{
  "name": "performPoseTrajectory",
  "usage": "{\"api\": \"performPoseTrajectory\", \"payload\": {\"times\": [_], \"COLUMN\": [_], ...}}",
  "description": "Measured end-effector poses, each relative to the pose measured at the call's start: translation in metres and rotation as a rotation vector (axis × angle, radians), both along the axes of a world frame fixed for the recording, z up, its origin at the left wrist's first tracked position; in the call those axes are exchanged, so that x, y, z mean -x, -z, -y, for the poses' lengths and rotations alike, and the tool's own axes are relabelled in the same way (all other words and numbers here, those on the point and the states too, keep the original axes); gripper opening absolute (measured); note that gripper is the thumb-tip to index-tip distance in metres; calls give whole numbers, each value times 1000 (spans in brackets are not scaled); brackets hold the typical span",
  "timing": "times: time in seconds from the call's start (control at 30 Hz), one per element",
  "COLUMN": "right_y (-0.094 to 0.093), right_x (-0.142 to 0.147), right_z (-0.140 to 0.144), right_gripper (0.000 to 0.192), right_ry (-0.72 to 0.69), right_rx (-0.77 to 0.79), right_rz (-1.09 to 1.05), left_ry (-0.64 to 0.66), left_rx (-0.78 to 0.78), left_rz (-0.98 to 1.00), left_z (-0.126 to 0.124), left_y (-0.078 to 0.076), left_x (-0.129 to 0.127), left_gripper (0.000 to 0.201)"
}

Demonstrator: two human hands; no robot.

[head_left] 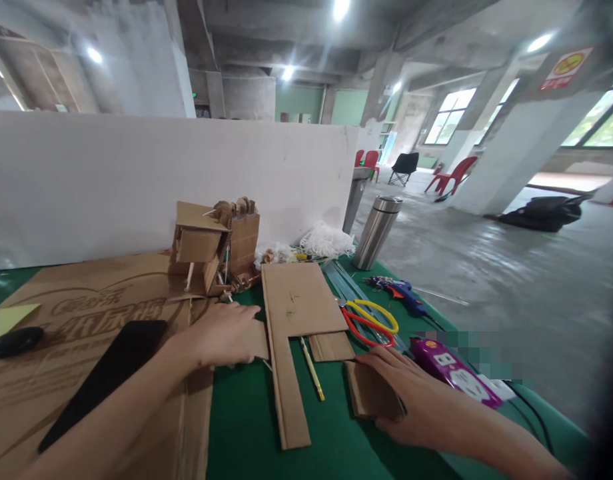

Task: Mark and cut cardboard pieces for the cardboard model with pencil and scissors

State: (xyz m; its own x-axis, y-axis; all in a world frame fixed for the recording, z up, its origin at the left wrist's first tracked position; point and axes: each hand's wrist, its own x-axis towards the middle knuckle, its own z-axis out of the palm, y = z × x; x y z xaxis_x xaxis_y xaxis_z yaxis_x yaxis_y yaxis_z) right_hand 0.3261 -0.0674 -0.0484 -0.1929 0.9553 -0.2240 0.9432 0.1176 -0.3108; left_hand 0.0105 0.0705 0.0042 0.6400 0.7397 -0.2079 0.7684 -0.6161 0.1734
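Note:
My left hand (pixel 226 333) is closed on a small cardboard piece (pixel 259 339), which shows at its fingertips; the rest of the piece is hidden. My right hand (pixel 406 390) grips a small, squarish cardboard piece (pixel 367 390) by its far and right edges. Between the hands lies an L-shaped cardboard sheet (pixel 299 300) with a long leg towards me. Beside that leg is a yellow pencil (pixel 312 370). Another cardboard scrap (pixel 331 347) sticks out from under the sheet. Scissors (pixel 369 321) with red and yellow handles lie just beyond my right hand.
A cardboard construction (pixel 201 247) stands at the back left on a large flat cardboard (pixel 111 287). To the right are a glue gun (pixel 399 290), a purple power strip (pixel 456 373) and a steel flask (pixel 378 233). A white partition (pixel 161 180) rises behind.

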Motion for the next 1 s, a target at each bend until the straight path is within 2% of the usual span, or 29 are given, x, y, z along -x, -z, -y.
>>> {"api": "performPoseTrajectory", "payload": {"times": [0.1,0.23,0.37,0.47,0.53,0.67,0.77,0.83,0.93,1.0], "right_y": [-7,-25,-37,-37,-34,-21,-6,4,15,18], "right_x": [-5,0,27,53,68,86,94,98,106,109], "right_z": [2,-4,-27,-50,-64,-82,-85,-84,-81,-78], "right_gripper": [73,77,77,76,76,72,72,72,71,69], "right_ry": [38,38,-63,-178,-186,-103,-87,-99,-174,-232], "right_rx": [18,3,-72,-111,-103,-121,-141,-145,-149,-162], "right_rz": [-33,-190,-406,-568,-683,-888,-978,-1036,-1119,-1147], "left_ry": [30,55,51,32,0,-88,-124,-106,-73,-56], "left_rx": [24,51,75,104,129,162,228,291,346,467], "left_rz": [-68,-99,-70,-15,41,254,499,653,827,1078], "left_z": [2,8,6,1,-2,-4,2,10,27,36], "left_y": [-13,-9,1,3,1,-7,-7,1,25,42], "left_x": [15,27,30,31,33,38,37,30,15,5], "left_gripper": [69,74,76,66,66,77,71,65,71,73]}}
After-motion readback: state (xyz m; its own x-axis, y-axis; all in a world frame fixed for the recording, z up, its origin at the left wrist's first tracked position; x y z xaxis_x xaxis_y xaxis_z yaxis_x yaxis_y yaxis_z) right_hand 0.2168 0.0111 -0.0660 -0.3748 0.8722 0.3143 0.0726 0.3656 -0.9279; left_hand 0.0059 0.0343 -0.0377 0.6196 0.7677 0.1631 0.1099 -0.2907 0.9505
